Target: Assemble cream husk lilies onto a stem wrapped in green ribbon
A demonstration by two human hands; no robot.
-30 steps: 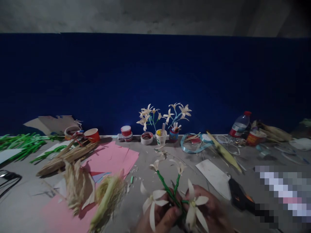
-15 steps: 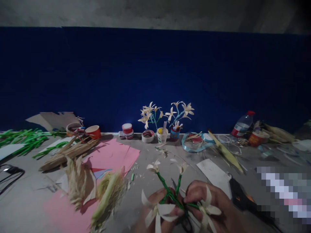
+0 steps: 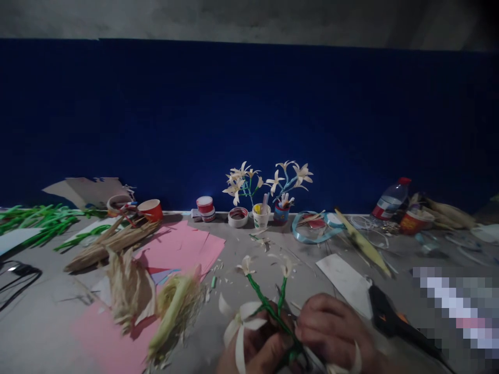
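Note:
Low in the middle of the view, my left hand (image 3: 262, 343) grips a branched green-wrapped flower stem (image 3: 281, 318). Two cream flowers (image 3: 247, 266) top its upright branches, and a larger white flower (image 3: 240, 324) droops over my left fingers. Close against the stem's lower part, my right hand (image 3: 333, 330) has its fingers curled in a pinch. What lies between those fingertips is hidden, and pale petals (image 3: 355, 358) show below that hand.
A black glue gun (image 3: 393, 319) lies right of my hands, by a white card (image 3: 345, 283). Corn husks (image 3: 130, 291) and pink paper (image 3: 181, 246) lie left. Cups holding finished flowers (image 3: 286, 179) and a bottle (image 3: 391, 200) stand along the blue wall.
The stem has turned slightly in my left hand, its upper flowers leaning left. My right hand has rolled over, and the flower beside it has dropped lower, mostly behind the fingers.

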